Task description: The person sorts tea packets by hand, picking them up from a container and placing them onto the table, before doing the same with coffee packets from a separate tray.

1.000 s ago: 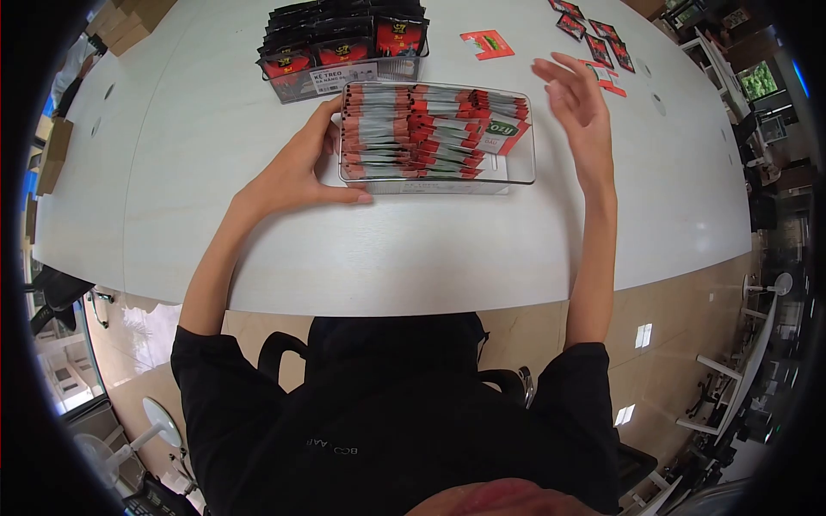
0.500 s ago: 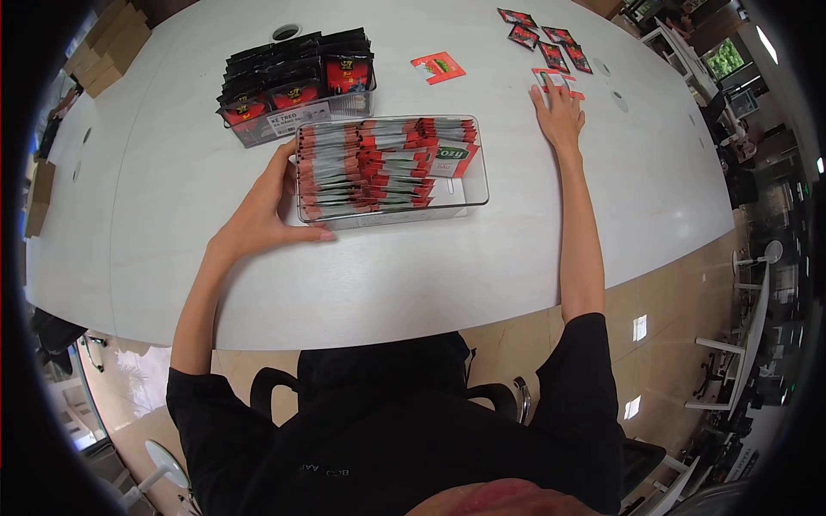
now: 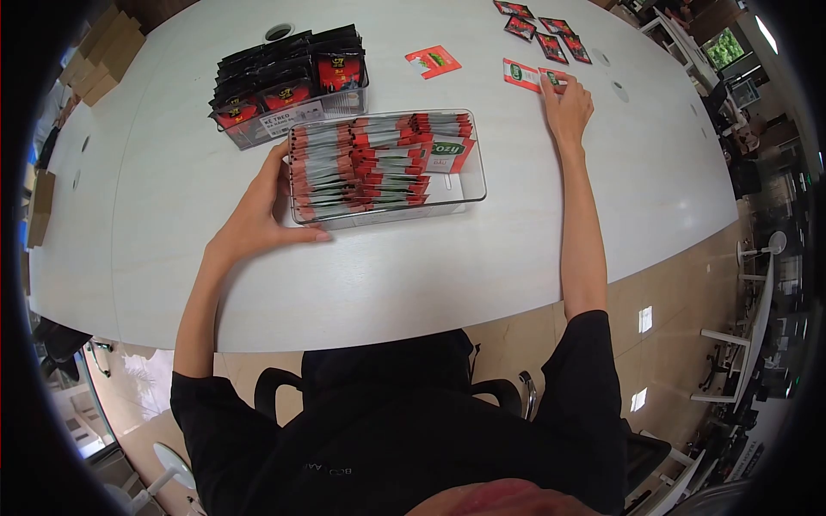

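My left hand [image 3: 262, 211] grips the left end of a clear box [image 3: 404, 217], thumb along the front and fingers behind the corner. Rows of red and white Cozy sachets [image 3: 323, 163] fill most of that box, and one sachet [image 3: 447, 153] lies face up at its right side. Farther out on the right, my right hand [image 3: 566, 107] is closed on the edge of a red and white sachet [image 3: 553, 77]. Another such sachet [image 3: 520, 75] lies flat just left of it. Near the table's far middle lies an orange-red sachet [image 3: 434, 61].
Behind the clear box, at the left, stands a second clear bin [image 3: 297, 116] packed with black and red packets [image 3: 340, 71]. Several black and red packets [image 3: 551, 46] lie at the far right. Cardboard boxes [image 3: 112, 56] are at the far left edge of the white table [image 3: 387, 284].
The fingers of my right hand have drawn together on one sachet, and the sachet beside it now shows more to the left. My left hand stays on the box.
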A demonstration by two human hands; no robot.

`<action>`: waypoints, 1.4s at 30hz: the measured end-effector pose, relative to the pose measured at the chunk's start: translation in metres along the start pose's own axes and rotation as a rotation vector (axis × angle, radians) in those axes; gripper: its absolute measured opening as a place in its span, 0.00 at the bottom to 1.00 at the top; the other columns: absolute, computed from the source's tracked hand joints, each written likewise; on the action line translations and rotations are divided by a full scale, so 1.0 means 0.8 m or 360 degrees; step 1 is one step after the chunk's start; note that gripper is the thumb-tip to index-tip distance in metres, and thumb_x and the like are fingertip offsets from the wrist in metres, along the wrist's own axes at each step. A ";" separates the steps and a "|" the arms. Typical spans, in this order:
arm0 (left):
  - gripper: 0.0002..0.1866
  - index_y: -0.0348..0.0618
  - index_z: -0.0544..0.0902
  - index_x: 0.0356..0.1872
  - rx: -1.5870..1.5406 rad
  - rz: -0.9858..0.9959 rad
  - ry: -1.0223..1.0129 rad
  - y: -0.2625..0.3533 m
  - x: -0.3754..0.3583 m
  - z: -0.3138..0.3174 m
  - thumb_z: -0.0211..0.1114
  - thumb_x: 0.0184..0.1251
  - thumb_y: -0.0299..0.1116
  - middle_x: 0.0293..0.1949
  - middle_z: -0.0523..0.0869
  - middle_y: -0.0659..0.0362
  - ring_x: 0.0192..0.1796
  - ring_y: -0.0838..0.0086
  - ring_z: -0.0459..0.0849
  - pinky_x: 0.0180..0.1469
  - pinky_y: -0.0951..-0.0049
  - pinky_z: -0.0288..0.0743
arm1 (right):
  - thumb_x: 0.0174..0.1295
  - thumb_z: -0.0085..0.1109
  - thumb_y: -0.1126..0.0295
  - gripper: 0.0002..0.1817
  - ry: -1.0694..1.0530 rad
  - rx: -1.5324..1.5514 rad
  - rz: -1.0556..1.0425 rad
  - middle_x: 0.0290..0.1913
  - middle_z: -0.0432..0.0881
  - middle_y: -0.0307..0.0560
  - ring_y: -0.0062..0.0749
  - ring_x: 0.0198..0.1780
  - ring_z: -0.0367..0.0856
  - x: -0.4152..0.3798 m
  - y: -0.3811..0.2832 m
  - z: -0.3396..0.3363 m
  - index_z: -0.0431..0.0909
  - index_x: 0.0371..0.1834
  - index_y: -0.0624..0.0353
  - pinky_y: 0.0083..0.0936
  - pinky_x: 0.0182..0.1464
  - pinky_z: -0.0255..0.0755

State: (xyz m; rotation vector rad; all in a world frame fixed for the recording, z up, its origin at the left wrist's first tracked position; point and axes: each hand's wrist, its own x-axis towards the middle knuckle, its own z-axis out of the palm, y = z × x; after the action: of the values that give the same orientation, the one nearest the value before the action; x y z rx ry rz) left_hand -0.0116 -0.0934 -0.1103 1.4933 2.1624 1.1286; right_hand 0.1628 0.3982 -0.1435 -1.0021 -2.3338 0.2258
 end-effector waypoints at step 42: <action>0.67 0.38 0.55 0.78 0.0027 -0.0105 -0.0047 -0.002 -0.001 -0.001 0.90 0.38 0.49 0.52 0.79 0.52 0.46 0.68 0.76 0.52 0.68 0.73 | 0.60 0.73 0.52 0.24 -0.0502 0.0670 -0.0515 0.72 0.76 0.45 0.43 0.74 0.67 -0.045 -0.090 0.007 0.87 0.59 0.43 0.43 0.73 0.65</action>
State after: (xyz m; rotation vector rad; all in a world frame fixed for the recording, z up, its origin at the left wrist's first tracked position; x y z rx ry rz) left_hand -0.0130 -0.0951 -0.1110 1.4257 2.1898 1.0620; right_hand 0.1356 0.3223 -0.1380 -0.3988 -2.5314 0.7523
